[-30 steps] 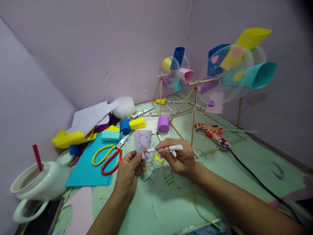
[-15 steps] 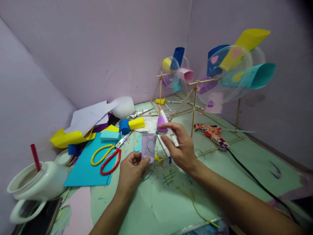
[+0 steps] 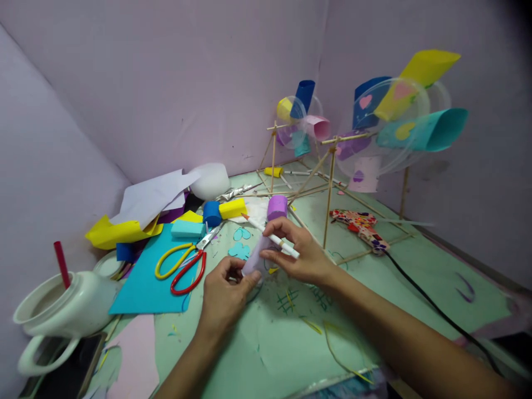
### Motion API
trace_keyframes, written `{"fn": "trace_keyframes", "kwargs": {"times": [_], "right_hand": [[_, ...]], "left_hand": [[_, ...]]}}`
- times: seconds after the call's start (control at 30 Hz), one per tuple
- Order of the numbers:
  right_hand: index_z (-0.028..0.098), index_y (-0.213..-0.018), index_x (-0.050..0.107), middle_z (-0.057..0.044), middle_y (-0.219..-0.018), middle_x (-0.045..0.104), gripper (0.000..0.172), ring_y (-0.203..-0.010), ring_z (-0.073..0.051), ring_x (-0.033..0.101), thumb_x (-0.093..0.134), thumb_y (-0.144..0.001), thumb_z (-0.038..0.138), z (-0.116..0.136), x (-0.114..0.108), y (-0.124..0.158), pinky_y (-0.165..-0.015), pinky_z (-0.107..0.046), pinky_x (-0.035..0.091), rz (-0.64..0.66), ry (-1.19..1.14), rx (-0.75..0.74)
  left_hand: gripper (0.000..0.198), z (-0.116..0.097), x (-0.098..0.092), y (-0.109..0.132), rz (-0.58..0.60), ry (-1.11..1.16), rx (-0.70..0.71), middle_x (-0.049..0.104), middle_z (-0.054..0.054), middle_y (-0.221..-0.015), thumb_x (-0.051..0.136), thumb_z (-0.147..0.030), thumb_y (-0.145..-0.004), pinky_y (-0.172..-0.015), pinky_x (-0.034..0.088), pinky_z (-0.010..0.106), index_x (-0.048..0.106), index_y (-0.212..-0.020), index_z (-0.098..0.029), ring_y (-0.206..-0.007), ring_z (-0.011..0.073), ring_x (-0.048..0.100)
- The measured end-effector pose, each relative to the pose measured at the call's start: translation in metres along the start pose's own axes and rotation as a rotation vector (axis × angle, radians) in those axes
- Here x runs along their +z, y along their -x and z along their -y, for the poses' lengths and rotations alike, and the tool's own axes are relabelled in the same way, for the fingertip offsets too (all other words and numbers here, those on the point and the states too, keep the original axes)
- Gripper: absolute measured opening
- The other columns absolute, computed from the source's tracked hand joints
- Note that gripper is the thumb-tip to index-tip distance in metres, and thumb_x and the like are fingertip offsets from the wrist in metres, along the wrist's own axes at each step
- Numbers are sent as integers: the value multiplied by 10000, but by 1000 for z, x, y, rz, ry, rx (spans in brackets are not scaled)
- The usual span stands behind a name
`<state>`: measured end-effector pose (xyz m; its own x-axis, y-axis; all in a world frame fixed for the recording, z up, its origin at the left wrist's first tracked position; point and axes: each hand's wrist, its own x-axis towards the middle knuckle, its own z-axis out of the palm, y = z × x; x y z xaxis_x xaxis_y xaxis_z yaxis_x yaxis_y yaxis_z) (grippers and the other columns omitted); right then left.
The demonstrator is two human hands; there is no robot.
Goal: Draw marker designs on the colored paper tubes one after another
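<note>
Between thumb and fingers, my left hand point(image 3: 228, 291) grips the lower end of a small piece of lilac paper point(image 3: 254, 261), which is tilted and looks bent. My right hand point(image 3: 301, 254) holds a white marker point(image 3: 258, 226) with an orange tip pointing up and left. The fingertips of that hand also touch the paper's upper end. Just behind the paper lie blue cut-out flower shapes point(image 3: 240, 252) on the green table point(image 3: 286, 343). A purple paper roll point(image 3: 277, 207) stands beyond the right hand. Most of the paper's face is turned away or covered by fingers.
Scissors point(image 3: 200, 271) with red and yellow handles rest on blue sheet point(image 3: 141, 282) at left, near a white pitcher point(image 3: 89, 302). Two pinwheel models on stick frames point(image 3: 330, 188) stand behind right. A patterned glue gun point(image 3: 361, 227) trails a black cord point(image 3: 432, 302).
My right hand has moved down and left to the paper, with the marker swung further left. The lilac paper has turned from upright, with a drawn curve showing, to tilted and bent.
</note>
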<state>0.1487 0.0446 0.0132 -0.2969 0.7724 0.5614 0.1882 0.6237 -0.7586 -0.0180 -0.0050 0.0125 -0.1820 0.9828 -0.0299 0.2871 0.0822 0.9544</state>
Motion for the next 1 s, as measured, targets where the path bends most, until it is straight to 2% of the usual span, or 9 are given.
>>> {"fn": "trace_keyframes", "kwargs": {"times": [0.17, 0.23, 0.4, 0.5, 0.7, 0.77, 0.87, 0.93, 1.0], "right_hand": [[206, -893, 494, -19, -883, 528, 240, -826, -151, 546, 675, -737, 193, 1, -2, -1, -670, -247, 456, 28, -269, 57], [208, -891, 487, -17, -882, 515, 239, -830, -149, 539, 668, -738, 175, 2, -2, -1, -650, -238, 449, 79, -303, 67], [211, -888, 479, -15, -874, 517, 253, -836, -153, 536, 659, -726, 140, 4, -1, 0, -654, -241, 454, 135, -254, 36], [204, -917, 492, -17, -867, 542, 267, -811, -153, 549, 655, -719, 129, 3, 0, 0, -709, -272, 467, 109, -142, 19], [193, -930, 511, -12, -824, 593, 209, -680, -117, 574, 610, -758, 127, 2, 2, 0, -621, -236, 477, 85, -85, -7], [193, -914, 531, -26, -845, 631, 169, -741, -138, 612, 619, -775, 153, 2, 1, -1, -675, -264, 496, 15, -71, -19], [203, -918, 548, -37, -854, 691, 78, -807, -153, 651, 579, -847, 208, 4, -4, -3, -730, -294, 510, -233, -186, -11], [203, -920, 573, -23, -766, 702, 64, -682, -132, 647, 551, -879, 247, 6, -7, -4, -630, -266, 514, -409, -304, -24], [194, -900, 620, 0, -643, 670, 109, -524, -108, 589, 555, -881, 279, 7, -9, -2, -484, -231, 473, -503, -354, -63]], "left_hand": [[437, 7, -5, -3, 300, 391, -163, 679, 70, -845, 774, -400, -593, -646, 472, 276, 647, -924, -143, -732, 182, 615], [575, 9, -5, -5, 357, 470, -217, 682, 116, -946, 811, -389, -547, -678, 480, 297, 633, -1024, -122, -789, 208, 624], [556, 17, -3, -8, 308, 519, -256, 694, 141, -973, 837, -334, -510, -721, 485, 336, 656, -988, -114, -856, 260, 636], [484, 17, -2, -8, 260, 507, -209, 710, 116, -904, 824, -313, -535, -693, 487, 313, 674, -952, -118, -797, 230, 640], [498, 10, 1, -4, 339, 472, -245, 711, 91, -811, 834, -243, -492, -626, 496, 281, 694, -948, -100, -695, 186, 625], [490, 11, 1, -5, 305, 478, -257, 716, 96, -796, 834, -233, -482, -620, 507, 285, 699, -931, -92, -679, 188, 631], [510, 15, 1, -8, 200, 502, -259, 729, 115, -832, 836, -224, -477, -633, 527, 297, 691, -947, -86, -692, 203, 654], [528, 18, 0, -11, 129, 527, -270, 731, 125, -891, 833, -209, -489, -665, 540, 310, 676, -979, -91, -739, 216, 668], [537, 20, -1, -14, 77, 552, -277, 727, 129, -940, 830, -191, -497, -698, 547, 320, 664, -999, -94, -792, 226, 674]]}}
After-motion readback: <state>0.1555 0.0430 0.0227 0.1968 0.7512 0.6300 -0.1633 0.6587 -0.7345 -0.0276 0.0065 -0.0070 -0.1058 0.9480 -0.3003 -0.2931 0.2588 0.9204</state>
